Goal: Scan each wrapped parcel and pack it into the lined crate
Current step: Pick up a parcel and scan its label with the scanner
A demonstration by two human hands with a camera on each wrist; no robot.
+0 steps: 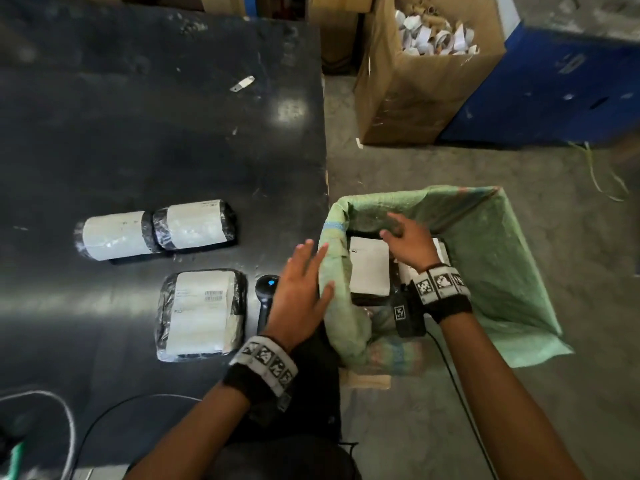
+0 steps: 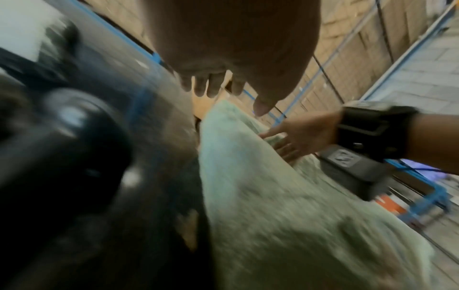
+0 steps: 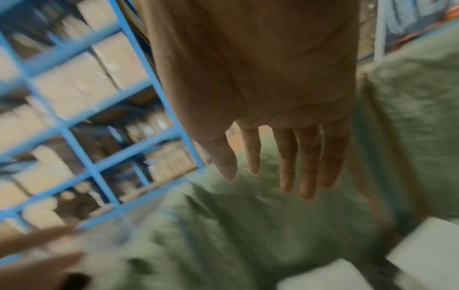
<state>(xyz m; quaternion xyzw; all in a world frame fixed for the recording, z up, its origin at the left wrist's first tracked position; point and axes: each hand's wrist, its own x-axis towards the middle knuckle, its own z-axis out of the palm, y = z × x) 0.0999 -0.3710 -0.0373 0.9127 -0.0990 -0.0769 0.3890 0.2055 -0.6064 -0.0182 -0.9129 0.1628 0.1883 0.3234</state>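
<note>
Three plastic-wrapped parcels [image 1: 202, 315] by woven-lined crate [image 1: 512, 271].

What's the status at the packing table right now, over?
Both hands empty: left hand on green liner, right hand over packed parcels. Three parcels wait by scanner. Nothing blocking.
</note>
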